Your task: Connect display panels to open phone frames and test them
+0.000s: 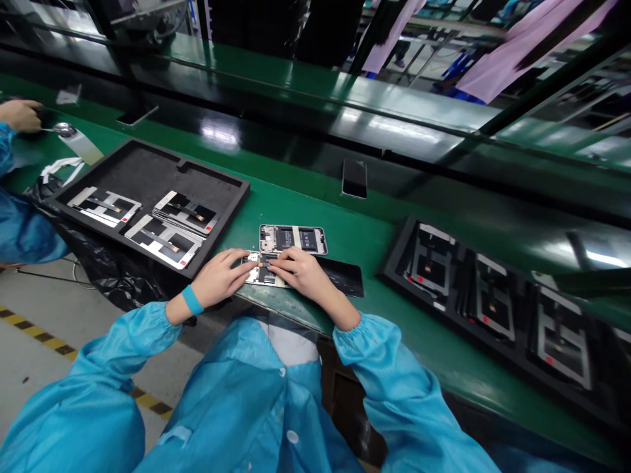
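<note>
An opened phone (253, 274) lies near the table's front edge, its inner boards, ribbon cable and pale strip partly showing. My left hand (219, 279) rests over its left end, fingertips pressed on the phone. From the right, my right hand (303, 272) bends its fingers down onto the ribbon cable area, hiding part of it. A dark glass panel (340, 276) sticks out to the right from under my right hand. Just behind lies a second opened phone (308, 239) with a black battery and a pale strip across it.
On the left, a black foam tray (241, 190) holds several screen assemblies (165, 240). Another black tray (389, 253) at right carries more of them. A dark phone (354, 179) lies farther back. At far left, a co-worker's hand (20, 115) is near a metal-topped bottle (64, 130).
</note>
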`<action>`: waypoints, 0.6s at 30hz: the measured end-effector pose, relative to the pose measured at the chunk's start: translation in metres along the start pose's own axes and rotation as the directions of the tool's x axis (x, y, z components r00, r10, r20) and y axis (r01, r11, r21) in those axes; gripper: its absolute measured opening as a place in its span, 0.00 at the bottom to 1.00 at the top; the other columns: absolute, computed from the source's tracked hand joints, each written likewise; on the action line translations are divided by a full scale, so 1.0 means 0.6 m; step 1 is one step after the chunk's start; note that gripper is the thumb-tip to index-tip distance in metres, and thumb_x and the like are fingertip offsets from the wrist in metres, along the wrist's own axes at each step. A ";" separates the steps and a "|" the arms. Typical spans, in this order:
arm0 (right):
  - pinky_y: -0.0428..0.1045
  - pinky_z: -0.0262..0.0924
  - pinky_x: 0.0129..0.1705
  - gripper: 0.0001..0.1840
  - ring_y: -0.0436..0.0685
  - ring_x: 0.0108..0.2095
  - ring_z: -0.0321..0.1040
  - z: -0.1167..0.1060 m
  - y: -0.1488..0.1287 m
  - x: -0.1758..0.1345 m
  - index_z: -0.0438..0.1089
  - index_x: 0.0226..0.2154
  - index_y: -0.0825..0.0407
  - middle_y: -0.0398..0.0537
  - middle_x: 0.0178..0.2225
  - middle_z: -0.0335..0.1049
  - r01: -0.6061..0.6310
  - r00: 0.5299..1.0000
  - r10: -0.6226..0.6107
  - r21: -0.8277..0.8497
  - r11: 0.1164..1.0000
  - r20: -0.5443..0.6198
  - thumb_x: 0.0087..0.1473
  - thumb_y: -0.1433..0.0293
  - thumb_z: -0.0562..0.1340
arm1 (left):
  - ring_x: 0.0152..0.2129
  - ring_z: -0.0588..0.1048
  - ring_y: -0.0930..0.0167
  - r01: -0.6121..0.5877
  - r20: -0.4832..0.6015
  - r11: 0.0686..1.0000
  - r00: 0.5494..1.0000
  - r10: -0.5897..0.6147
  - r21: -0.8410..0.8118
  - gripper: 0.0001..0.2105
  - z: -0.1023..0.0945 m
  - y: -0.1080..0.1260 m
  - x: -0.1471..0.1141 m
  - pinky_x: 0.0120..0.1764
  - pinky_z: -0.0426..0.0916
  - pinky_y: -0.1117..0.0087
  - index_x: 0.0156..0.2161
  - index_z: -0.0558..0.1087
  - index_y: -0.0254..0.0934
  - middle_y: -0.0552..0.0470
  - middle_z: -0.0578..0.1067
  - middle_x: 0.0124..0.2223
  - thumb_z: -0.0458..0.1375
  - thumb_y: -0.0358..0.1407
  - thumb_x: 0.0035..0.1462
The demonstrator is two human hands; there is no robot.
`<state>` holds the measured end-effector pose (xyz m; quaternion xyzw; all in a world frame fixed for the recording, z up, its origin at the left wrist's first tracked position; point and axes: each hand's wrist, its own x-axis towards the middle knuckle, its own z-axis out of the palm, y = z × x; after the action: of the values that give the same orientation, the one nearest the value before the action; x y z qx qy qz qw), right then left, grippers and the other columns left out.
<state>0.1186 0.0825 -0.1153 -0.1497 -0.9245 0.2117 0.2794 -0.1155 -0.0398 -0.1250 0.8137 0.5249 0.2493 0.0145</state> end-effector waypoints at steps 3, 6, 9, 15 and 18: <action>0.52 0.69 0.38 0.14 0.56 0.35 0.69 0.001 0.001 -0.001 0.80 0.42 0.54 0.51 0.34 0.73 0.002 1.000 -0.002 0.000 1.000 -0.002 0.67 0.65 0.60 | 0.52 0.71 0.60 0.016 -0.051 1.000 0.999 -0.017 -0.020 0.14 0.004 0.001 -0.001 0.55 0.71 0.55 0.56 0.73 0.35 0.40 0.73 0.55 0.52 0.35 0.70; 0.52 0.69 0.38 0.14 0.56 0.36 0.70 0.002 0.001 0.000 0.80 0.43 0.54 0.52 0.34 0.73 -0.005 1.000 0.005 0.001 1.000 0.014 0.67 0.65 0.60 | 0.51 0.72 0.60 0.011 -0.064 1.000 0.998 -0.012 -0.023 0.14 0.004 0.001 -0.001 0.54 0.72 0.55 0.56 0.73 0.33 0.40 0.73 0.54 0.53 0.34 0.70; 0.52 0.69 0.38 0.15 0.56 0.35 0.69 0.002 0.001 0.000 0.80 0.43 0.54 0.52 0.34 0.73 -0.006 1.000 0.006 -0.010 1.000 0.021 0.68 0.65 0.59 | 0.52 0.71 0.60 -0.008 -0.042 1.000 0.999 0.008 0.000 0.14 0.002 0.001 0.000 0.55 0.71 0.55 0.57 0.73 0.35 0.40 0.72 0.55 0.53 0.34 0.70; 0.52 0.69 0.38 0.15 0.56 0.35 0.69 0.002 0.003 0.000 0.80 0.42 0.55 0.52 0.33 0.73 0.019 1.000 -0.019 -0.014 1.000 0.004 0.68 0.64 0.59 | 0.52 0.70 0.59 -0.064 0.036 0.992 0.998 0.060 0.105 0.15 -0.006 0.001 0.003 0.55 0.70 0.56 0.58 0.72 0.38 0.40 0.70 0.56 0.53 0.35 0.70; 0.52 0.69 0.37 0.16 0.56 0.35 0.69 0.002 0.004 0.000 0.80 0.42 0.56 0.52 0.33 0.73 0.023 1.000 -0.023 -0.018 1.000 0.001 0.68 0.64 0.59 | 0.51 0.70 0.59 -0.093 0.113 0.973 0.991 0.071 0.211 0.15 -0.017 0.005 0.009 0.54 0.70 0.57 0.59 0.71 0.37 0.41 0.71 0.56 0.53 0.35 0.70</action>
<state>0.1179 0.0842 -0.1174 -0.1414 -0.9282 0.2004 0.2799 -0.1155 -0.0388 -0.1129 0.8434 0.5133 0.1485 -0.0568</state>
